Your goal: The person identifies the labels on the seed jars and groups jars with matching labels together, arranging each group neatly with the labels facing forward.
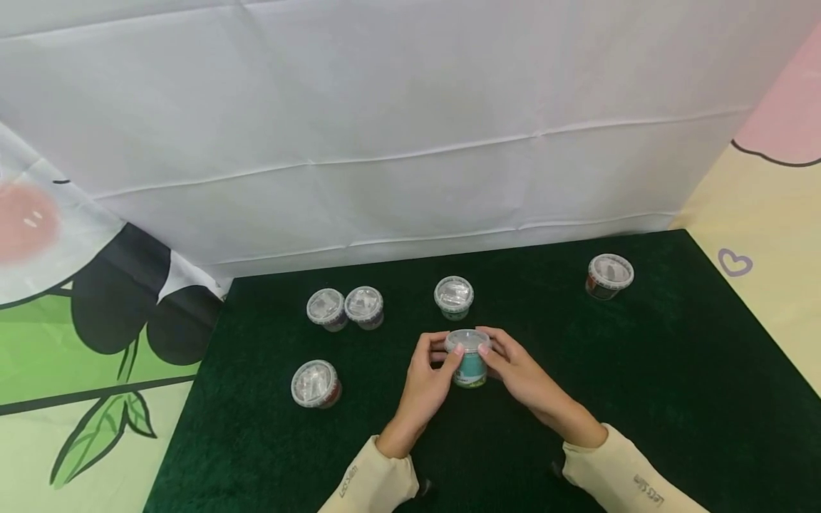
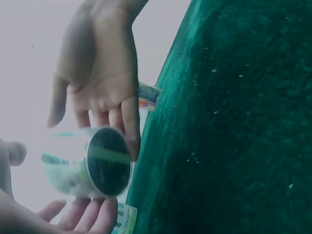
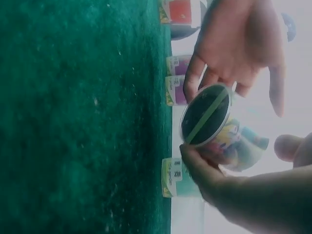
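A small round tub (image 1: 472, 372) with a teal label and a clear lid is between both hands in the head view. My left hand (image 1: 426, 381) holds its left side, thumb at the front just under the lid rim. On the opposite side, my right hand (image 1: 527, 379) grips it the same way, fingers reaching behind. Both wrist views show the tub's dark base (image 3: 206, 116) tilted and raised off the cloth. Just behind it stands another teal-labelled tub (image 1: 454, 298). In the left wrist view, the right hand (image 2: 105, 68) comes from above and the left hand (image 2: 83, 214) from below.
Two purple-labelled tubs (image 1: 326, 308) stand side by side at the back left. A red-labelled tub (image 1: 315, 385) is nearer at the left. Another lidded tub (image 1: 609, 275) stands far right. Dark green cloth (image 1: 673, 370) covers the table, with a white curtain (image 1: 410, 192) behind.
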Action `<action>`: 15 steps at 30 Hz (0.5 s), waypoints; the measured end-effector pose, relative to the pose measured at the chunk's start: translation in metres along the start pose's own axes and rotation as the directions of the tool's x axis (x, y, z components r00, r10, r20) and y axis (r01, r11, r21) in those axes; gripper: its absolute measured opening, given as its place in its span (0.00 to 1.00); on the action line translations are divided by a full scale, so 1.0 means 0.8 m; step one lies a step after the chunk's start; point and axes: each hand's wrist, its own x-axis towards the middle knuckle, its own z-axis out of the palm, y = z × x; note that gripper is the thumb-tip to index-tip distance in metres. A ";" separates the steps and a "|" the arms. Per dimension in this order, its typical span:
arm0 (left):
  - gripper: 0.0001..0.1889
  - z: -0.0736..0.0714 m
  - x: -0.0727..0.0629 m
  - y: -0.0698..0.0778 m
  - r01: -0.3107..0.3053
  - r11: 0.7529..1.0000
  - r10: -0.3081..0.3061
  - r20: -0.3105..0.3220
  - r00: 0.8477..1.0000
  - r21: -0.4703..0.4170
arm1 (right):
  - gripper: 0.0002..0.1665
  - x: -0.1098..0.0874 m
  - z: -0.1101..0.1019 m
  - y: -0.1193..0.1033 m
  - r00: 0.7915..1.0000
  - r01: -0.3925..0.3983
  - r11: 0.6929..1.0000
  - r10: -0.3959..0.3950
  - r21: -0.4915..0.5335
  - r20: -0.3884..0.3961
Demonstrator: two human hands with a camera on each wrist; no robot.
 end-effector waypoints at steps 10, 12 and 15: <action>0.31 -0.012 -0.001 0.004 0.091 0.995 -0.083 0.148 0.985 -0.047 | 0.36 0.000 -0.011 -0.005 0.995 0.003 0.999 -0.006 0.034 0.099; 0.30 -0.011 -0.002 0.005 0.079 0.996 -0.071 0.143 0.987 -0.049 | 0.36 0.000 -0.010 -0.005 0.996 0.013 1.000 -0.015 0.016 0.087; 0.28 -0.009 -0.002 0.005 0.066 0.996 -0.059 0.117 0.991 -0.055 | 0.35 -0.001 -0.006 -0.004 0.999 0.014 1.000 -0.014 -0.012 0.044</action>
